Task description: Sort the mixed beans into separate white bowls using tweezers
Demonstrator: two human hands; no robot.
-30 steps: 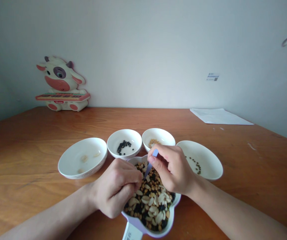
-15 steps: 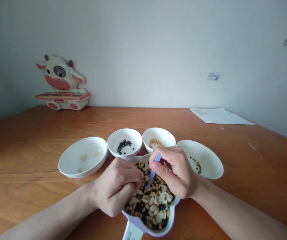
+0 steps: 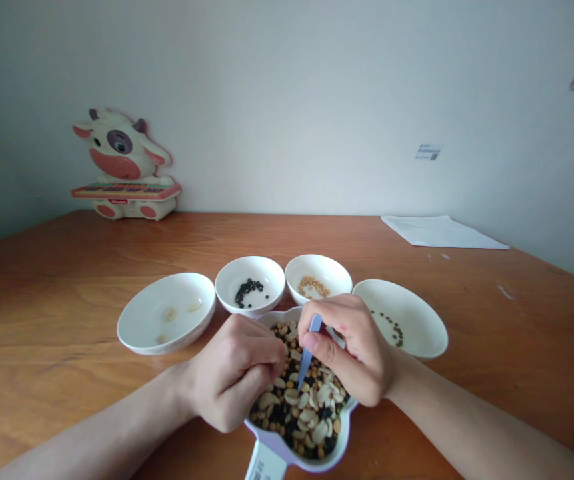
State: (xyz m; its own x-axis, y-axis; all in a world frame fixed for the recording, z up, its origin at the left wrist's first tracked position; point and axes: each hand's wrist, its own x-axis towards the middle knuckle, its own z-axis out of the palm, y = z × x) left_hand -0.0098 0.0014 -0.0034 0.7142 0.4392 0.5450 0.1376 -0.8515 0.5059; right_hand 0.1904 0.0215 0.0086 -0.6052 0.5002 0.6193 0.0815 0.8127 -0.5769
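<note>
My right hand [image 3: 349, 347] pinches light purple-blue plastic tweezers [image 3: 307, 357] between thumb and fingers. Their tip points down among the peanuts and beans in a lavender-rimmed dish [image 3: 344, 437] with a short handle. Peanut halves [image 3: 308, 415], yellow beans and black beans lie mixed in this dish. My left hand [image 3: 239, 373] is closed, with curled fingers over the dish's left side. Whatever its fingers may hold is hidden.
Behind the dish stand a white bowl of black beans [image 3: 227, 277] and one of yellow beans [image 3: 339, 273]. An oval bowl with pale pieces [image 3: 137, 320] is left; another with small green beans [image 3: 424, 333] is right. Farther back are a cow toy keyboard [image 3: 127, 167] and papers [image 3: 441, 232].
My right hand has tilted slightly, and the tweezers' tip has moved a little lower toward the peanut halves. My left hand is practically unchanged.
</note>
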